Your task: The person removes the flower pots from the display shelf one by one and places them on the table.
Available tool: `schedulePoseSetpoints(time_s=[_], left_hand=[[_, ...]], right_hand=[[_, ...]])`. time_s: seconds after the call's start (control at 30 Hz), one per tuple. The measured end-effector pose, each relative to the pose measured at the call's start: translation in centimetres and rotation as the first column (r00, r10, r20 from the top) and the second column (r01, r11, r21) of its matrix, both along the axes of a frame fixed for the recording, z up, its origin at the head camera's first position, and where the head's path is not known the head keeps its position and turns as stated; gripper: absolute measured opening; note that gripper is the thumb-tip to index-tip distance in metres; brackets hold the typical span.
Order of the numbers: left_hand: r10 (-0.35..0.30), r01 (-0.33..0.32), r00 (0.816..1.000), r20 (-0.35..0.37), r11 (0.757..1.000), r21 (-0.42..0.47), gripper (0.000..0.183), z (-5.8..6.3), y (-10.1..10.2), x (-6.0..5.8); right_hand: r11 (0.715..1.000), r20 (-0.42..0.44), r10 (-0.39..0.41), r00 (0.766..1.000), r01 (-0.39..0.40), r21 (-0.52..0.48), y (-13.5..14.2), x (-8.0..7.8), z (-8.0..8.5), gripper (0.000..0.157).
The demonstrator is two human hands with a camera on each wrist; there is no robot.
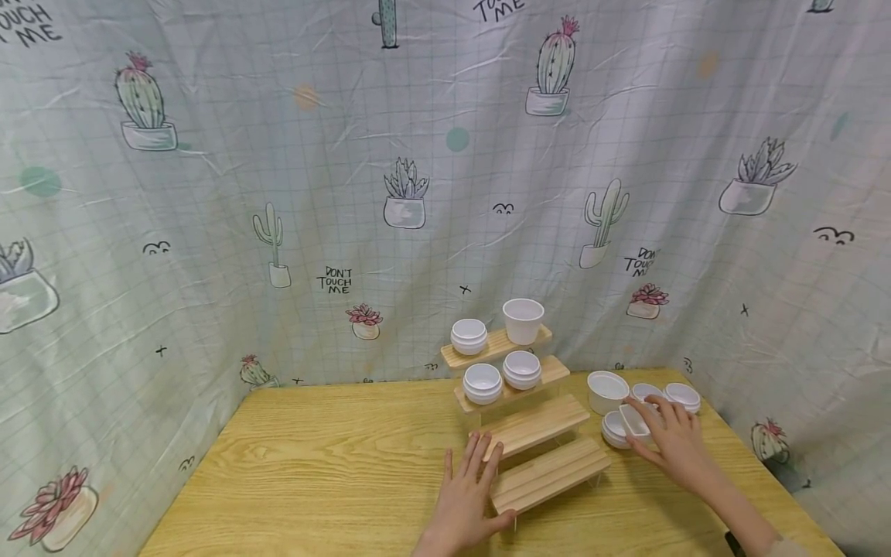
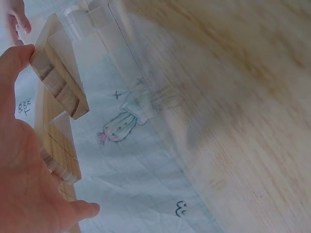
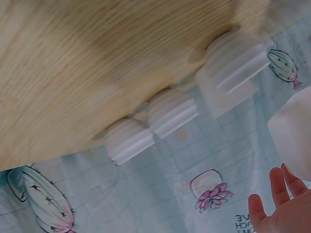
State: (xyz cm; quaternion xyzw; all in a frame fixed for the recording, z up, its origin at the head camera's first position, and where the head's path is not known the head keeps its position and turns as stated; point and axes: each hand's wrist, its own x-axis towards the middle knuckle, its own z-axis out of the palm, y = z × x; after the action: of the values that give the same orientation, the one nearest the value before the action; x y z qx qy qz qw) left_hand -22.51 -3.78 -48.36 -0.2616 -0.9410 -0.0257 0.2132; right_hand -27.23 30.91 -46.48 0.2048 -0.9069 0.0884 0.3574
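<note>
My right hand (image 1: 674, 445) grips a small white squarish pot (image 1: 633, 420), held over a group of white pots at the table's right side; in the right wrist view the lifted pot (image 3: 294, 136) shows at the right edge. My left hand (image 1: 461, 501), fingers spread and fairly straight, rests against the left ends of the lower steps of a wooden tiered stand (image 1: 539, 427). Its thumb lies at the front step's end. On the top step stand a round ribbed pot (image 1: 469, 337) and a taller pot (image 1: 524, 322). Two round pots (image 1: 483, 384) sit one step down.
Beside the stand, a wider white pot (image 1: 607, 392) and several round pots (image 1: 683, 398) stand on the wooden table (image 1: 334, 464). Clear supports hold up the steps. A cactus-print curtain (image 1: 334, 155) hangs behind and along both sides.
</note>
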Motion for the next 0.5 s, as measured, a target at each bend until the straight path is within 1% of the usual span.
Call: schedulePoseSetpoints(time_s=[0.3,0.5], left_hand=[[0.003,-0.003,1.0,0.009,1.0,-0.005,0.088,0.1,0.0,0.0],[0.008,-0.008,1.0,0.03,1.0,0.001,0.089,0.1,0.1,0.0]], right_hand=[[0.999,-0.027,-0.051,0.998,0.051,-0.008,1.9,-0.1,-0.6,0.055],[0.998,-0.051,-0.064,0.997,0.064,-0.01,3.1,-0.7,-1.1,0.056]])
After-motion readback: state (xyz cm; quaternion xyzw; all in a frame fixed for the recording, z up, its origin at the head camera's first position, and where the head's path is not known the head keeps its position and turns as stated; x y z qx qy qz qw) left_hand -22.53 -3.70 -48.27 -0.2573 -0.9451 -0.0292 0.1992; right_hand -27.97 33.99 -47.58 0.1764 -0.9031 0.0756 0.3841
